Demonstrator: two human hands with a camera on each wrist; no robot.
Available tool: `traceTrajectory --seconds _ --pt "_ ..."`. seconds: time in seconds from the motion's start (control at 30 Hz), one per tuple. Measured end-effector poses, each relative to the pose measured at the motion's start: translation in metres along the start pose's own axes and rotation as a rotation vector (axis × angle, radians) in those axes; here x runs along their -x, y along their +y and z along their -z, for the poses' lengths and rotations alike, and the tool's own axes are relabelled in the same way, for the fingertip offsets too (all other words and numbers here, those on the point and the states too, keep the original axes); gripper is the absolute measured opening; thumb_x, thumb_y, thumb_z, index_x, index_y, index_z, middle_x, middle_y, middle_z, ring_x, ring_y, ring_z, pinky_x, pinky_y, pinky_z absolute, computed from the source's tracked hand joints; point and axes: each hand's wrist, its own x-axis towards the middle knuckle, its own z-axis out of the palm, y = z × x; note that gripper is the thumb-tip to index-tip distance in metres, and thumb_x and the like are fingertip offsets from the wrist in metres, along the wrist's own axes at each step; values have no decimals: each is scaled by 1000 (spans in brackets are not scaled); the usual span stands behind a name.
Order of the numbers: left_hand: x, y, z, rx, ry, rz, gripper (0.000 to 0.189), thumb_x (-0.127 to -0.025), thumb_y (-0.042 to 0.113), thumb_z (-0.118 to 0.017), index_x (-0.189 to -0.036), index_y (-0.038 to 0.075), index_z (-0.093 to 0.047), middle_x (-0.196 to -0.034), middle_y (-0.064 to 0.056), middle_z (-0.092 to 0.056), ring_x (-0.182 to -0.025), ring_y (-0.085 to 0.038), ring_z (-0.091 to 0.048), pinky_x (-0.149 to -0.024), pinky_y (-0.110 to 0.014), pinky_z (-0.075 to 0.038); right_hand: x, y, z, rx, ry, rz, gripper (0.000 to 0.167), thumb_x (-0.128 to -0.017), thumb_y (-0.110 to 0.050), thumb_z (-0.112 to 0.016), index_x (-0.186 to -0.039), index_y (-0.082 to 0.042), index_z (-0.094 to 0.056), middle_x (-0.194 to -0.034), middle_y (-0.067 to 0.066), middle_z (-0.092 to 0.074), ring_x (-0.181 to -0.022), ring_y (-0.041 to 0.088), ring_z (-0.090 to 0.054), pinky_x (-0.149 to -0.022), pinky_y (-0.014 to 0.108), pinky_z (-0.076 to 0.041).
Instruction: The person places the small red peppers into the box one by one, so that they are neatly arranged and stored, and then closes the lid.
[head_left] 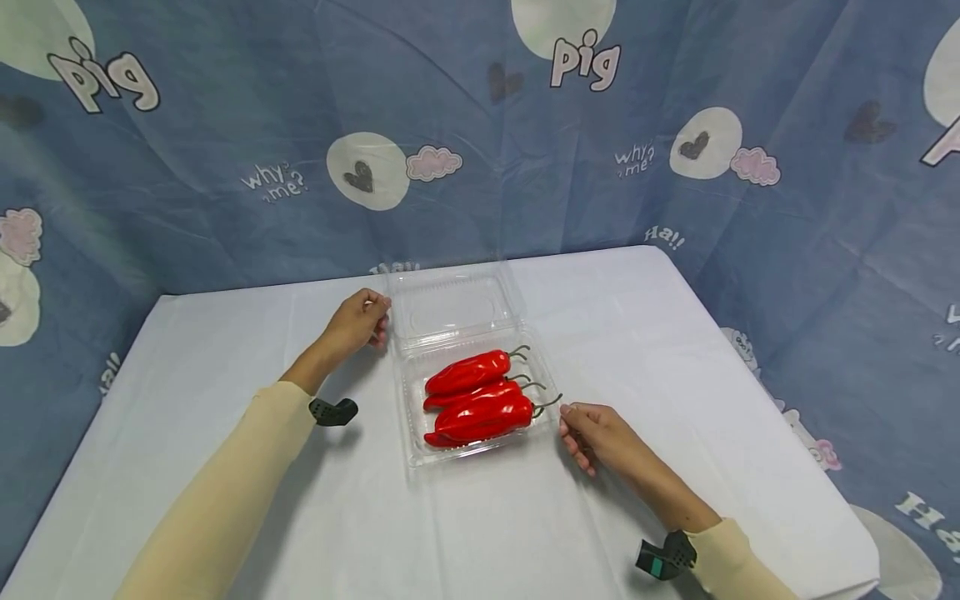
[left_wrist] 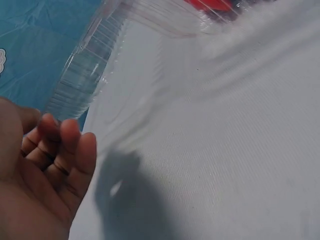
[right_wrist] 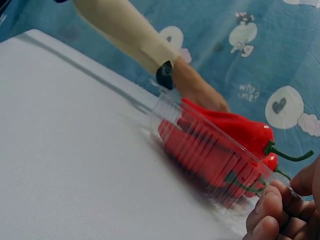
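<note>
A clear plastic clamshell container point(head_left: 409, 421) lies unfolded on the white table, its lid point(head_left: 450, 304) tipped back toward the far side. Several long red peppers point(head_left: 483, 418) with green stems lie in its base, the stems pointing right. My left hand point(head_left: 362, 319) pinches the left edge of the lid between thumb and fingers; in the left wrist view the ribbed lid wall point(left_wrist: 85, 75) meets the fingertips. At the base's right rim, my right hand point(head_left: 603, 439) pinches the edge beside the stems, seen closely in the right wrist view with a pepper point(right_wrist: 240, 131) above the rim.
The white-clothed table point(head_left: 675, 350) extends around the container on all sides. A blue printed curtain point(head_left: 480, 200) hangs behind the table and along both sides. Dark wrist cameras point(head_left: 333, 411) sit on both forearms.
</note>
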Motion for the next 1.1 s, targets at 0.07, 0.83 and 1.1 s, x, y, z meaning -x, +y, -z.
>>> traceTrajectory --seconds 0.07,0.83,1.1 --pt "2 0 1 3 21 -40 33 -109 30 -47 -120 -1 -45 -93 -16 -54 -67 -14 -57 -59 -29 -56 0 0 0 2 1 3 39 -110 -26 -42 -95 9 -52 -69 4 -52 -48 10 -49 -42 24 -44" --pt "63 37 5 -148 124 -453 17 -105 15 -55 -116 1 -55 -76 -22 -52 -60 -31 -50 -53 -30 -49 2 -2 -2 0 39 -34 37 -110 -27 -42 -93 3 -54 -69 2 -51 -52 11 -47 -45 23 -42" --pt "63 13 8 -323 193 -588 13 -104 31 -58 -113 22 -58 -73 1 -55 -56 -15 -49 -48 -28 -40 2 -4 -3 -23 40 -47 35 -110 -29 -42 -92 -1 -54 -69 2 -51 -53 11 -47 -46 22 -41"
